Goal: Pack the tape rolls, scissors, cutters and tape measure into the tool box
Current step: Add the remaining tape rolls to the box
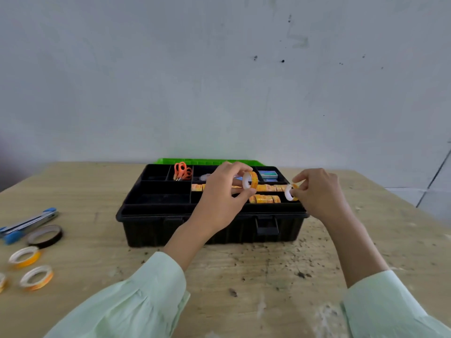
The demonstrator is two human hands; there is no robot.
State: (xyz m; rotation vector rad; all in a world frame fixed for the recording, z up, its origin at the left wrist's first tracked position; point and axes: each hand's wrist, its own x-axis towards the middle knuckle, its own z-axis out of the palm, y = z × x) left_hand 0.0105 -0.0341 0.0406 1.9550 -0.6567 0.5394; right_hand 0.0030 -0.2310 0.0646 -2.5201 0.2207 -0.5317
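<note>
A: Where does the tool box (210,230) sit?

B: Toward the far edge of the wooden table (256,276), about midway along it, lid open, with a green panel (207,161) showing behind its back rim.

A: And the hands?

B: Both are over the box's right half. The left hand (219,198) pinches an orange tape roll (250,180) upright between thumb and fingertips, above the middle compartments. The right hand (319,193) grips a second orange roll (291,192) the same way, at the box's right end, above the front compartment there.

A: What is already packed?

B: Orange-handled scissors (182,171) stand in a back compartment left of centre. A row of orange rolls (271,188) fills the long middle compartment, and a shorter row (264,198) lies in the one in front of it. A blue-and-white packet (268,175) is in the back right compartment. Something pale lies just right of the scissors, too blurred to name.

A: What is outside the box?

B: Near the table's left edge, blue-ended cutters (26,224) lie at a slant, with a black tape roll (45,236) just beside them. Two orange rolls (24,256) (36,277) lie flat nearer the front, and a third is cut off by the frame.

A: The sleeves?

B: Pale green (136,298), on both arms.
</note>
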